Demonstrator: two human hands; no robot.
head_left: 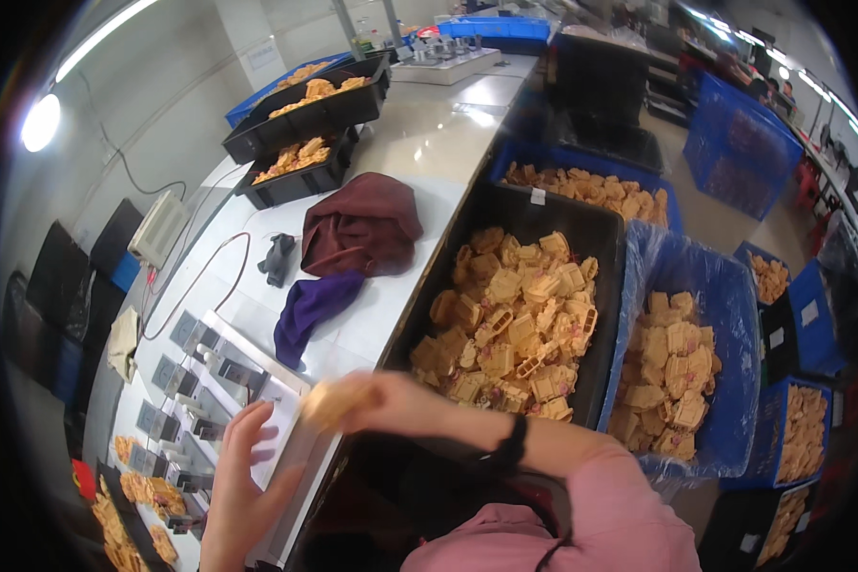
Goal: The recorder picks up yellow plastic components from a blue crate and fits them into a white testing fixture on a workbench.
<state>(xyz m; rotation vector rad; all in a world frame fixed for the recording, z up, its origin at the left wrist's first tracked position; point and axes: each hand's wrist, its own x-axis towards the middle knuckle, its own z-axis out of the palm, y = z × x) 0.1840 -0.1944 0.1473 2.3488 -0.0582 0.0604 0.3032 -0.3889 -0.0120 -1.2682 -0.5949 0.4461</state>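
Right hand: its grip is closed around a tan part, blurred, so the exact finger placement cannot be told
Tan part: held up near the tabletop's front edge, just to the right of the left hand
Left hand: its grip is wide, thumb and fingers spread, with nothing seen in it; it is beside the metal blocks, though contact cannot be told
Metal blocks: lined up on the white tabletop, left of the left hand
Purple cloth: crumpled beyond the hands, next to a maroon cloth
Black tub: to the right of the tabletop, heaped with similar tan pieces
Blue crate: lined with clear plastic, beside the tub, also holding tan pieces
Wrist band: black, on the right wrist
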